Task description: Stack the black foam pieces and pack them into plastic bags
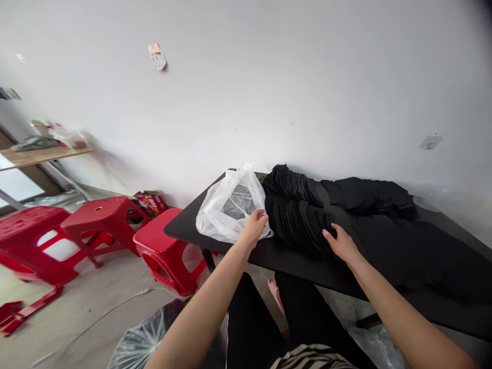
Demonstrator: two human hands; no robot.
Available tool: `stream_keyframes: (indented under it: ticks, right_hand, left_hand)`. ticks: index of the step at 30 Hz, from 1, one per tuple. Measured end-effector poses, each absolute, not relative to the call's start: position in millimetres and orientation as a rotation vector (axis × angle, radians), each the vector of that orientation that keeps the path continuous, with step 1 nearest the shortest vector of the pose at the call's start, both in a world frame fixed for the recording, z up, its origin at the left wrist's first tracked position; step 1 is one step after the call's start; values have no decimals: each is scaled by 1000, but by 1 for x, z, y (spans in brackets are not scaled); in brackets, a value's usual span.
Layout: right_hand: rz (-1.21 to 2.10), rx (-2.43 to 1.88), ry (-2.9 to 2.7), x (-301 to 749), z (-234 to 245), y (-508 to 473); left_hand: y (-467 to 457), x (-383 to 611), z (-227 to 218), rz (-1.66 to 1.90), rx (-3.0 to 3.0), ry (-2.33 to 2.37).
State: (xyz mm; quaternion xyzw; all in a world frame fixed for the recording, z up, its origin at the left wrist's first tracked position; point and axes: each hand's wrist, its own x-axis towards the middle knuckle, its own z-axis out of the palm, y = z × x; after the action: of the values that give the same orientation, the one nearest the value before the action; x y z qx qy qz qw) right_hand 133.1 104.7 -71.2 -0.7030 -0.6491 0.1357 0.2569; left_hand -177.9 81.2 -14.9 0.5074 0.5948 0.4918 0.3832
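A clear plastic bag [229, 206] lies at the left end of a black table [415, 266]. My left hand [253, 227] rests on the bag's right edge, fingers curled onto the plastic. Beside it spreads a long row of stacked thin black pieces [300, 215], running back to the right. My right hand [341, 242] lies on the near end of that row, fingers stretched out flat against the black pieces.
Several red plastic stools [105, 218] stand on the floor to the left, one [165, 251] tucked against the table's corner. A red carton [150, 202] sits by the wall. A crumpled plastic bag [142, 341] lies on the floor near my legs. A wooden shelf [42, 154] is far left.
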Motion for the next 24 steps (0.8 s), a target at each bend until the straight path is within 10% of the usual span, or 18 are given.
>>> stream_keyframes:
  ticks: [24]
  right_hand:
    - [419,-1896,-1692,155,-112,90]
  left_hand:
    - [205,-196,1,472,1988,1793]
